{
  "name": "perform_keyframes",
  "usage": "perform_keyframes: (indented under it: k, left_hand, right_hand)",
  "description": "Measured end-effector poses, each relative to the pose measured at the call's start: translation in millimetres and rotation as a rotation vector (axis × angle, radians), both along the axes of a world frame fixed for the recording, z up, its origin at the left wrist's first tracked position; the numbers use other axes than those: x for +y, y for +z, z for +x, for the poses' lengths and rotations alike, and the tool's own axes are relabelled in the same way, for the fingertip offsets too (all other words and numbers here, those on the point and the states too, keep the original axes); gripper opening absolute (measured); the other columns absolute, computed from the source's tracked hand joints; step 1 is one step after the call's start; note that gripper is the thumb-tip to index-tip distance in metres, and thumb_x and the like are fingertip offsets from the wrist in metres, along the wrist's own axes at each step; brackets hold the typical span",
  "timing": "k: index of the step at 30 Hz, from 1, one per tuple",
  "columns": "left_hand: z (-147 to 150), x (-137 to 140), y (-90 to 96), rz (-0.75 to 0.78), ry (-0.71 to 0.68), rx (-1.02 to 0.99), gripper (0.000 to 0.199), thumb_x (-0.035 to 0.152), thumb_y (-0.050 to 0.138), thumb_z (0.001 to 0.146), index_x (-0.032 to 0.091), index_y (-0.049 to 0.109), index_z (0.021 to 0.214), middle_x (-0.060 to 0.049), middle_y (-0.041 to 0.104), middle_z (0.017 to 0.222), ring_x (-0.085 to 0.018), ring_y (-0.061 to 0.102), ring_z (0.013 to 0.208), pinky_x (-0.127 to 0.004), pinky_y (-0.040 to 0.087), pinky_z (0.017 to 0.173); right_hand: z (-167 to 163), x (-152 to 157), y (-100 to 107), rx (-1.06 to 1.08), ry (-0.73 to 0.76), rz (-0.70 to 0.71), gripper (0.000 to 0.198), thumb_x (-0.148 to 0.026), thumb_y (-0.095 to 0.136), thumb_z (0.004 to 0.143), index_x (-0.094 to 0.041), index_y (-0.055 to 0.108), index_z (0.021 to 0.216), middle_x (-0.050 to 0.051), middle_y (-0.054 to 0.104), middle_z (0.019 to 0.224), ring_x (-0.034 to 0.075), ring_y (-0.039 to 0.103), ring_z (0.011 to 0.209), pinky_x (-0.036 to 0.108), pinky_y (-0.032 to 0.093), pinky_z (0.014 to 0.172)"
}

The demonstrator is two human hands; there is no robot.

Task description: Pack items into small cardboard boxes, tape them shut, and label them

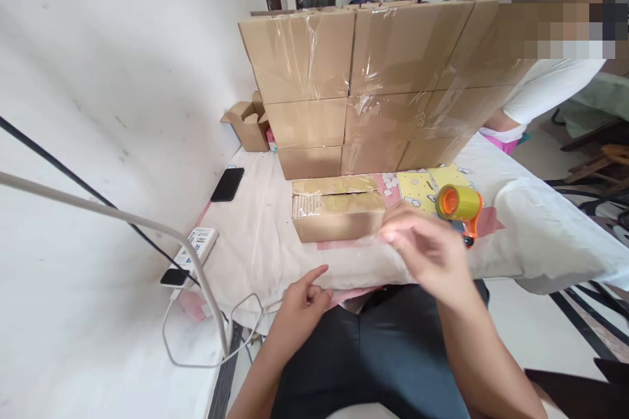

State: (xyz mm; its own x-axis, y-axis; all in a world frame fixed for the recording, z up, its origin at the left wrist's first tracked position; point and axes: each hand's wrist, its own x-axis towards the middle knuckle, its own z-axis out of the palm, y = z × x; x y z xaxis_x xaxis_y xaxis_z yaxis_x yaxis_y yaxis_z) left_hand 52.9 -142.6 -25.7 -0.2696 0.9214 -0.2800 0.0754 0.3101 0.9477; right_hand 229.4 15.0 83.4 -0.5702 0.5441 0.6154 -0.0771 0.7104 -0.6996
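Single cam, head-worn. Lens is on the near side of the small carton [339, 226], above it, over the wearer's legs [363, 353], aimed forward and down. Close range: left hand [302, 308] and right hand [432, 249] sit nearer the lens than the carton. Wide coverage: wall [108, 111] left of carton, box stack [383, 78] behind it.

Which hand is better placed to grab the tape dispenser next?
Probably your right hand: it's nearer the dispenser, though it seems to pinch a clear strip. Your left hand is farther away.
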Motion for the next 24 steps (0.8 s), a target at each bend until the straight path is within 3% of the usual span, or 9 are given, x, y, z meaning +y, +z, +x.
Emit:
perform_keyframes:
  k: [2,5,8,11,13,15,20,22,24]
  left_hand:
    - [-7,-1,-13.6,0.034,0.122,0.083,0.051,0.053,0.063,0.089,0.011,0.072,0.118,0.010,0.027,0.055,-0.009,0.030,0.054,-0.024,0.031,0.058]
    - [-13,-1,-17.4,0.234,0.310,0.254,0.037,0.049,0.061,0.093,0.015,0.073,0.100,0.008,0.033,0.058,-0.009,0.037,0.055,-0.023,0.032,0.057]
    - [-18,11,2.0,0.479,0.423,0.446,0.035,0.039,0.059,0.096,0.018,0.065,0.124,0.009,0.040,0.060,-0.009,0.041,0.055,-0.022,0.038,0.060]
    - [-24,42,25.4,0.416,0.235,0.592,0.053,0.034,0.056,0.097,0.025,0.049,0.149,0.010,0.042,0.058,-0.010,0.043,0.054,-0.022,0.036,0.061]
    - [-25,67,31.4,0.266,0.065,0.656,0.063,0.032,0.055,0.096,0.029,0.040,0.157,0.010,0.046,0.058,-0.011,0.045,0.053,-0.024,0.032,0.058]
    - [-24,86,27.7,0.164,-0.010,0.689,0.066,0.031,0.055,0.095,0.029,0.037,0.159,0.010,0.050,0.059,-0.013,0.048,0.054,-0.025,0.029,0.058]
    - [-15,97,9.7,0.112,0.030,0.714,0.061,0.032,0.051,0.097,0.028,0.039,0.156,0.008,0.055,0.062,-0.016,0.050,0.056,-0.027,0.029,0.060]
    - [-13,93,9.6,0.108,0.052,0.713,0.061,0.031,0.051,0.096,0.029,0.039,0.156,0.008,0.056,0.063,-0.016,0.053,0.057,-0.026,0.030,0.060]
    - [-12,89,10.5,0.108,0.076,0.703,0.060,0.031,0.053,0.096,0.029,0.040,0.154,0.009,0.057,0.062,-0.015,0.055,0.057,-0.025,0.032,0.058]
  right_hand:
    - [-6,19,20,0.004,-0.043,-0.039,0.010,-0.026,0.066,0.096,-0.025,0.070,0.087,0.002,0.069,0.081,0.019,0.060,0.078,0.037,0.047,0.077]
    - [-36,56,34,-0.210,0.101,-0.181,0.019,-0.036,0.068,0.093,-0.021,0.072,0.082,0.002,0.069,0.079,0.016,0.059,0.075,0.032,0.044,0.072]
    - [-82,97,22,-0.409,0.220,-0.292,0.024,-0.040,0.069,0.087,-0.017,0.073,0.080,0.001,0.068,0.077,0.014,0.058,0.073,0.030,0.043,0.071]
    - [-118,127,-4,-0.549,0.180,-0.317,0.020,-0.033,0.068,0.085,-0.015,0.073,0.079,0.003,0.068,0.081,0.016,0.059,0.077,0.031,0.046,0.077]
    - [-129,135,-16,-0.647,0.105,-0.237,0.013,-0.027,0.069,0.083,-0.015,0.074,0.079,0.006,0.068,0.094,0.020,0.061,0.091,0.035,0.046,0.087]
    - [-132,132,-21,-0.733,0.010,-0.101,0.009,-0.026,0.073,0.082,-0.017,0.074,0.080,0.009,0.065,0.110,0.027,0.056,0.110,0.042,0.043,0.100]
    - [-138,116,-19,-0.857,-0.225,0.088,0.028,-0.039,0.079,0.081,-0.016,0.070,0.095,0.015,0.049,0.133,0.035,0.046,0.125,0.053,0.040,0.106]
    - [-141,126,-21,-0.842,-0.431,0.157,0.049,-0.045,0.083,0.078,-0.011,0.066,0.110,0.020,0.047,0.136,0.039,0.045,0.126,0.055,0.042,0.104]
    - [-132,151,-25,-0.808,-0.639,0.206,0.056,-0.047,0.080,0.081,-0.009,0.062,0.117,0.022,0.049,0.136,0.041,0.046,0.126,0.057,0.041,0.104]
